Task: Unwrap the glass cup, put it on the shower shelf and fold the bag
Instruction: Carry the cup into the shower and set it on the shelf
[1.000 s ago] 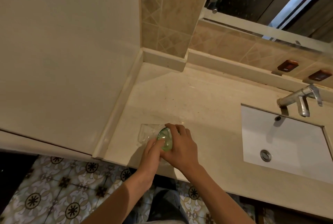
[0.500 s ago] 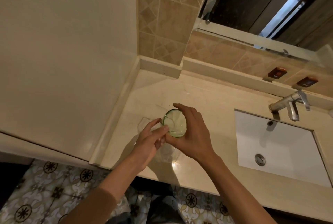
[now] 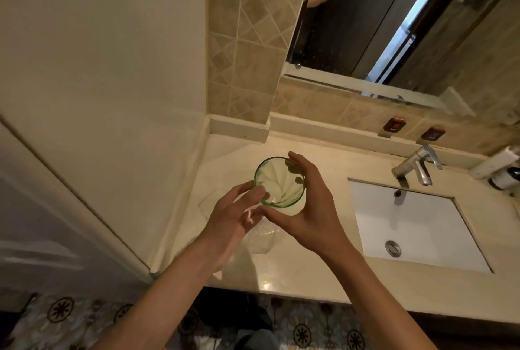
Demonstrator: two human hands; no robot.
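Note:
A green-tinted glass cup [image 3: 277,180] is held upright above the beige counter [image 3: 309,273], its mouth facing me. My right hand [image 3: 306,209] grips it around the right side, fingers on the rim and thumb below. The clear plastic bag [image 3: 260,237] hangs under the cup, crumpled, with part of it lying on the counter. My left hand [image 3: 230,217] is at the cup's lower left, fingers on the bag just beneath the rim. The cup's base is hidden by my hands.
A white sink basin [image 3: 416,223] is set in the counter to the right, with a chrome tap [image 3: 416,165] behind it. A mirror [image 3: 394,17] hangs over the tiled backsplash. A plain wall [image 3: 98,82] bounds the counter on the left. Patterned floor tiles [image 3: 62,310] lie below.
The cup has been lifted off the counter and turned upright, rising out of the bag. My left hand slid down along the bag while the right kept its grip.

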